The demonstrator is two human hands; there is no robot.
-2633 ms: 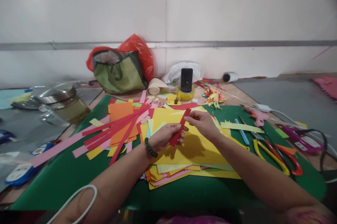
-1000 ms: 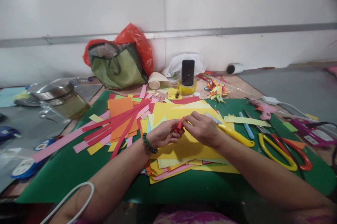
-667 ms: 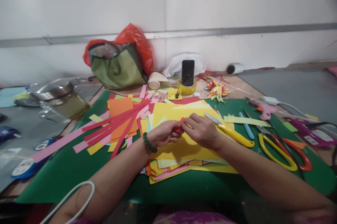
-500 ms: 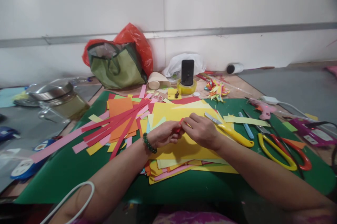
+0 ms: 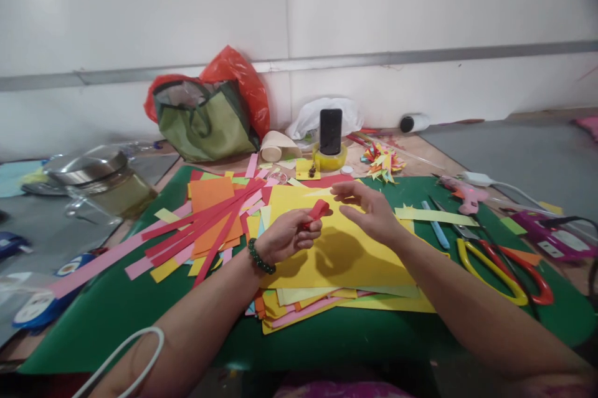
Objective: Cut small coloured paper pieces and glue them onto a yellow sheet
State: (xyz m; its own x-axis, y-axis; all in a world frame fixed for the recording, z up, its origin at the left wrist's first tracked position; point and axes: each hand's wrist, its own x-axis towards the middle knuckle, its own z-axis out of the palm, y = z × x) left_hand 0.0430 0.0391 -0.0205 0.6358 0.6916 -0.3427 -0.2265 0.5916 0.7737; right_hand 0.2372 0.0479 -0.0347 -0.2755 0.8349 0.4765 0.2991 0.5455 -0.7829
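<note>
In the head view, we see the left hand (image 5: 287, 237) holding a red paper strip (image 5: 319, 209) between its fingers, above the yellow paper sheet (image 5: 346, 264). The strip is bent over, it seems into a small loop, and its lower part is hidden inside the grip. The right hand (image 5: 367, 211) is just beside it, apart from the strip; its fingers are spread wide and hold nothing that we can see.

We think the bend depends on the left fingers alone. If they loosen, the stiffness of the paper could make it spring back; if they press too hard, the loop could become flat or creased. Should it drop near the other red strips (image 5: 233, 200), we might confuse it with them. The scissors (image 5: 462, 255) lie beyond the right forearm, so a careless swing of this arm could perhaps push them.
</note>
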